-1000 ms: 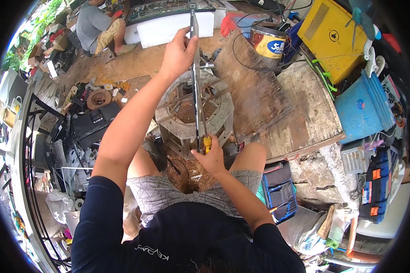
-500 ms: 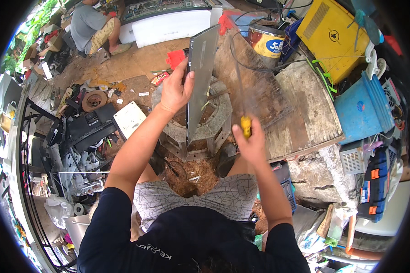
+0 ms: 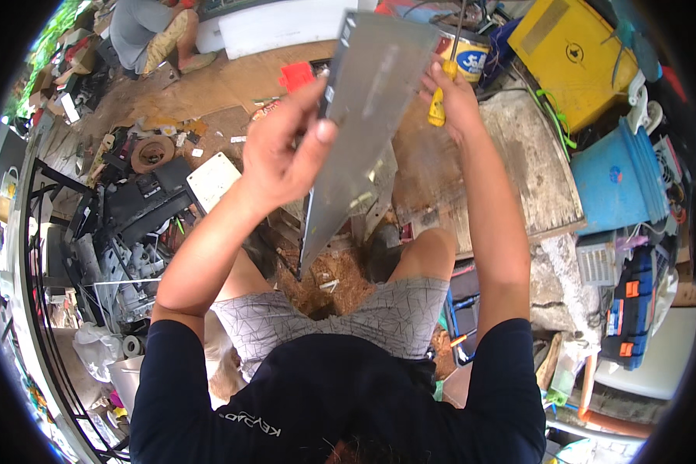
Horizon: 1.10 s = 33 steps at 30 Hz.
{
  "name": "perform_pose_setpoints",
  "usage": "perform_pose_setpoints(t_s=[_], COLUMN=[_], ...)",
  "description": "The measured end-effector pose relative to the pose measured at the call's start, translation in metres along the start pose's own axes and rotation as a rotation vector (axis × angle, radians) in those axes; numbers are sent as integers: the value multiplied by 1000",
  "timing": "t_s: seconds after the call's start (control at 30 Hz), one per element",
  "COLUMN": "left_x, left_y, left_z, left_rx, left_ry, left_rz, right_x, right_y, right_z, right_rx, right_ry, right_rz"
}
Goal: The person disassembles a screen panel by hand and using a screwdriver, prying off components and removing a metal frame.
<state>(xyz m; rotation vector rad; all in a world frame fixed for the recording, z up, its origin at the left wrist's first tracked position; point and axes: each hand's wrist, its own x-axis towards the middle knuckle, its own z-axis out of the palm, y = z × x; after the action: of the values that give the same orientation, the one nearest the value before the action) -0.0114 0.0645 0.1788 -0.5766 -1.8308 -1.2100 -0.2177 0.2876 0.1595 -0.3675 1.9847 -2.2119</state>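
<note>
A thin, grey flat screen panel with a dark edge stands tilted in front of me, its lower corner between my knees. My left hand is at the panel's left edge, thumb over the face; its fingers are blurred and partly hidden. In my right hand is a screwdriver with a yellow handle, its shaft pointing up and away. The fingertips of that hand reach the panel's right edge. Behind the panel, a grey stand is mostly covered.
At right lies a worn wooden board, with a blue bucket and a yellow case beyond. A metal can is at the back. Scrap electronics crowd the left. Another person crouches at the far left.
The panel has turned so more of its face shows, and its lower corner has come nearer. My right hand has risen with the screwdriver to the panel's right edge. My left hand has come closer.
</note>
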Motion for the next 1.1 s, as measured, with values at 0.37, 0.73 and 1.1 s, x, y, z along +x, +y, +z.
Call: perform_pose_setpoints(t_s=[0.37,0.73,1.1], left_x=[-43,-48,-12], left_y=[-44,-39,-9], left_z=[-31,-50,-64], left_rx=[216,170,146], left_ry=[-32,34,-69], left_rz=[-69,-138,-311], right_x=[-10,-19,-30], right_y=[-3,1,-11], right_z=[-16,-9,1], right_rx=[124,118,-29], right_ry=[-58,-58,63], right_rz=[-74,-84,-163])
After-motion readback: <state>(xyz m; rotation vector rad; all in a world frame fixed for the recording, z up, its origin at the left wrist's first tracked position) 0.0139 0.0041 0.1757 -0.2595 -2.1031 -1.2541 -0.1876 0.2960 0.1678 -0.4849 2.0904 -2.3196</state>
